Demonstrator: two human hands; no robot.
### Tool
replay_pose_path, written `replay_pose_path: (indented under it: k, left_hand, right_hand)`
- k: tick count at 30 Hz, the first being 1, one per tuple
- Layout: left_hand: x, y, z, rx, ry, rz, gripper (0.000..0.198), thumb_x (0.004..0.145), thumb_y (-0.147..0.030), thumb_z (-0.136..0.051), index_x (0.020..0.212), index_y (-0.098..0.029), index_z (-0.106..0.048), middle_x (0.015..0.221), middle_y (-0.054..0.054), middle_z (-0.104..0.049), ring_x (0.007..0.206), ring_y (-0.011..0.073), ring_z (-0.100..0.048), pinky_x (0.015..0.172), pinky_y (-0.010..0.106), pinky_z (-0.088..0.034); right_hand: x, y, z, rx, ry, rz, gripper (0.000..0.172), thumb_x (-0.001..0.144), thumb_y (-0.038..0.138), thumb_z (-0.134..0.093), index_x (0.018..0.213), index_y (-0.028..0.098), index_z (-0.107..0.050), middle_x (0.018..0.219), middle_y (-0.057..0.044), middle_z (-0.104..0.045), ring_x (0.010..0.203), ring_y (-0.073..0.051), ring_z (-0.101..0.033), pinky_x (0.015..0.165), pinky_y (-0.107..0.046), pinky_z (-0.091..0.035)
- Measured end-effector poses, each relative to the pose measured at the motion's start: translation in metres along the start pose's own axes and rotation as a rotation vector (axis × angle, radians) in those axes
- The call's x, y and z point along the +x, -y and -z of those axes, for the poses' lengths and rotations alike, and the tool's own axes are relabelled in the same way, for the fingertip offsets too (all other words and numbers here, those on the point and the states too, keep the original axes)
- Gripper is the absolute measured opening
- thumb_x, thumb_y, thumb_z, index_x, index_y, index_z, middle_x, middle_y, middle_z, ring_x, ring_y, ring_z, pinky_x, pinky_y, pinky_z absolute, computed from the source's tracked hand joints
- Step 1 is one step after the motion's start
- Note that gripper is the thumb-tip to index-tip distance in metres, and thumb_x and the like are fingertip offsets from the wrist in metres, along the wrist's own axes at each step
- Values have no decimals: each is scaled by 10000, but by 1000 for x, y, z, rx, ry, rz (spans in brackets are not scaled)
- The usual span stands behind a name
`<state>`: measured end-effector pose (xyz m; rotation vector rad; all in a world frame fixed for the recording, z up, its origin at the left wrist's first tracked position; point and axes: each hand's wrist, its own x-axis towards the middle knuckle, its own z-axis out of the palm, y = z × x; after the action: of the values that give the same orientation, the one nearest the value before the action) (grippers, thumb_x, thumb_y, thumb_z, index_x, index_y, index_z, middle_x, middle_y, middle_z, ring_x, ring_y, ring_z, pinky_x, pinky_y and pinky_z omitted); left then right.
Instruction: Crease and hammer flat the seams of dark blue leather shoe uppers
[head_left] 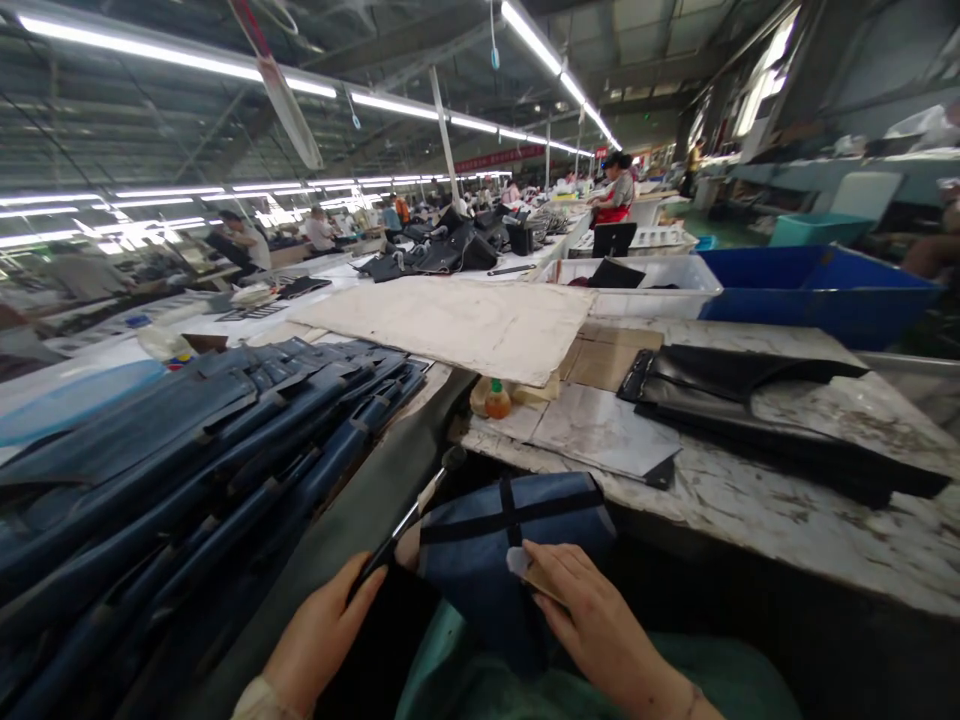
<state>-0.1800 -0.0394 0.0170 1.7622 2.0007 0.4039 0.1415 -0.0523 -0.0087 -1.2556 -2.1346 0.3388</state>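
Observation:
A blue piece with crossed black strips (480, 520) lies over the lap, at the table's front edge. My left hand (326, 620) is closed round the dark handle of a thin metal-shafted tool (405, 517), whose round head is near the table edge, left of the blue piece. My right hand (581, 600) rests over the blue piece with its fingers closed on a small flat tool (536, 575) that has a pale, whitish tip. This tip lies by the lower end of the black strip.
Many dark blue pieces (187, 440) are piled at the left. A pale sheet (465, 315) lies ahead, near a small orange bottle (497, 402). Black leather pieces (720, 385), a white bin (637, 298) and a blue bin (810, 290) are right. People work farther back.

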Motion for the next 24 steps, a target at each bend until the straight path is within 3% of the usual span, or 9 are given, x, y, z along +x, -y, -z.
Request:
replay_pose_path:
  k: [4,9,13,15,18,21,24]
  left_hand:
    - [73,-74,8,89,27,-193,470,862,-388,-355,1244,-137,-463,1155,110,-614,1052,245,-586,917,350,-438]
    - [175,-164,-5,147,-22,-356,406,871,-290,-396,1249,-150,-440,1143,128,-601,1054,235,-569,914,325,-412]
    - [229,-199,-21,152,-21,-351,418,824,-192,-464,1239,-139,-454,1134,167,-583,1036,250,-569,895,340,-408]
    - [237,-197,-26,147,6,-339,404,797,-162,-492,1200,-131,-491,1084,160,-607,997,239,-586,876,323,-417]
    - [225,-170,-24,125,21,-343,397,807,-171,-468,1199,-120,-492,1027,132,-634,966,208,-595,862,287,-423]
    - [189,-121,-16,108,19,-335,441,834,-230,-417,1251,-89,-443,935,105,-652,857,184,-620,805,269,-451]
    - [141,-61,-18,-9,44,-299,488,839,-393,-375,1198,-87,-500,882,89,-666,790,188,-637,752,267,-487]
  right_hand:
    - [3,-20,13,23,-49,-149,427,833,130,-458,1254,200,-457,1051,-66,-602,975,-181,-575,877,-321,-506]
    - [3,-46,29,-15,-148,-268,350,858,180,-430,1202,212,-489,1118,-64,-573,1028,-164,-567,889,-288,-492]
    - [2,-61,26,-132,-237,-269,335,850,209,-436,1170,198,-533,1190,-83,-560,1091,-187,-545,934,-316,-461]
    - [2,-67,23,-163,-251,-260,342,845,220,-439,1169,188,-545,1183,-90,-575,1094,-201,-547,929,-332,-462]
    - [3,-72,23,-115,-231,-277,336,842,256,-447,1140,163,-572,1144,-104,-604,1063,-221,-568,905,-354,-477]
    - [7,-74,29,37,-188,-313,320,847,281,-444,1110,166,-586,1105,-99,-625,1020,-212,-592,885,-343,-487]
    - [16,-79,33,174,-191,-355,334,846,297,-444,1119,161,-581,1099,-101,-628,1011,-219,-595,885,-362,-481]
